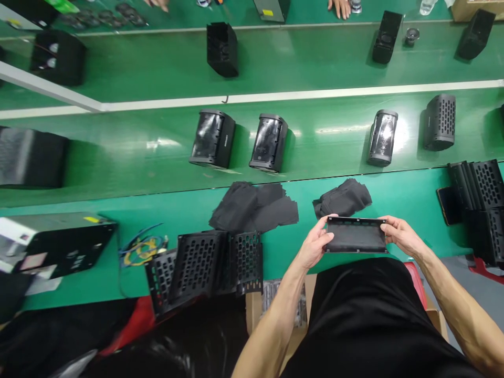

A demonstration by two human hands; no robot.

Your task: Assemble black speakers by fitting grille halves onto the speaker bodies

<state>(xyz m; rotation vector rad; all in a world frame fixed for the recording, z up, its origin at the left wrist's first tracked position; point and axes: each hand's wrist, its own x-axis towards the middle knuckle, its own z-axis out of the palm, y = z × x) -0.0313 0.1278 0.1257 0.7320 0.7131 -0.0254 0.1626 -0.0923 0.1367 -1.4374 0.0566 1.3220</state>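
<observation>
A black speaker grille panel (356, 237) is held level over the near edge of the green table, its hollow inner side facing up. My left hand (314, 242) grips its left end between thumb and fingers. At the opposite end, my right hand (402, 236) pinches the rim in the same way. Just beyond the panel lies a small pile of black fabric sheets (343, 198). A larger heap of black sheets (254, 207) spreads to the left. Several perforated grilles (199, 262) stand at the table's near edge, left of my left hand.
Stacked grilles (486, 184) and a phone (448, 206) are on the right. Speakers (212, 137) stand on the green line beyond the table. A grey machine (59, 241) and coiled cables (144, 249) occupy the left. Another person's hand (339, 7) shows across the line.
</observation>
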